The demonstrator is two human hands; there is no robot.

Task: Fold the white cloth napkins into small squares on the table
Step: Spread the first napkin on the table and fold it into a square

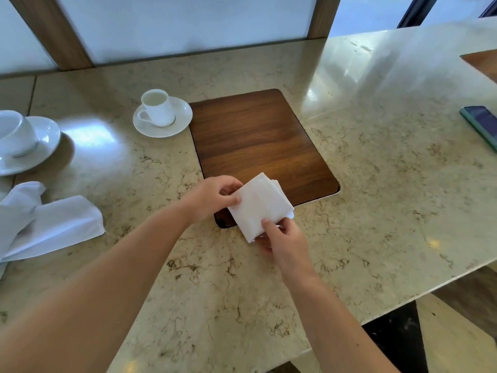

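Observation:
A white cloth napkin (258,205), folded into a small square, is held just above the near edge of a dark wooden inlay (255,141) in the marble table (376,170). My left hand (217,196) pinches its left corner between thumb and fingers. My right hand (279,235) grips its near edge, thumb on top and fingers underneath. More white napkins (51,224) lie loosely rumpled at the table's left edge.
A white cup on a saucer (161,114) stands left of the inlay's far corner. A larger cup and saucer (24,141) sits at the far left. A dark phone (481,125) lies at the right edge. The table's front edge runs diagonally at lower right.

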